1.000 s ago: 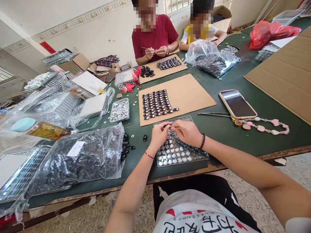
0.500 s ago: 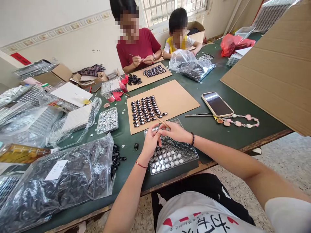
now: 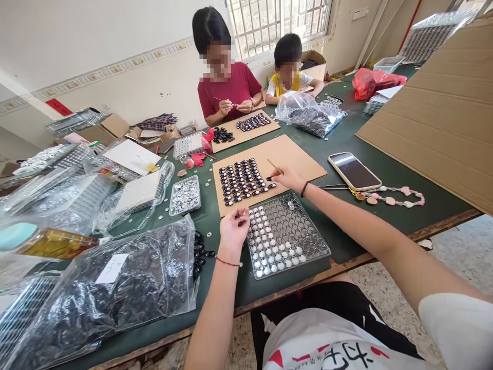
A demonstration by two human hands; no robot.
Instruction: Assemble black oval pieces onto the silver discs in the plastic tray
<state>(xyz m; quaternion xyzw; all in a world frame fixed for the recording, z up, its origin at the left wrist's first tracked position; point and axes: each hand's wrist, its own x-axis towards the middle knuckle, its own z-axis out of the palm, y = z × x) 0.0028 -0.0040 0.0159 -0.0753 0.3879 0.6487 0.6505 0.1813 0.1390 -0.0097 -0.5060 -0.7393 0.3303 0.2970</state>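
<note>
My right hand (image 3: 287, 178) is closed around a thin wooden stick (image 3: 274, 165), with a black oval piece (image 3: 269, 179) at its fingertips. It is over the brown cardboard sheet (image 3: 296, 156), at the right end of the rows of black oval pieces with pale centres (image 3: 241, 177). Beside the left edge of the clear plastic tray (image 3: 326, 252), my left hand (image 3: 233, 228) has curled fingers with a dark piece between them. That piece looks like one of the black ovals, partly hidden. White round discs (image 3: 265, 246) fill part of the tray's cells.
Left of me lie a large bag of black pieces (image 3: 142, 277) and a small box of silvery parts (image 3: 185, 195). To the right are a phone (image 3: 354, 171), a beaded strap (image 3: 406, 191) and a raised cardboard flap (image 3: 435, 113). Two people (image 3: 231, 87) sit across the table.
My hands, together over the tray before, are now apart. The right went forward to the cardboard with the stick; the left went to the tray's left side. The camera view has shifted.
</note>
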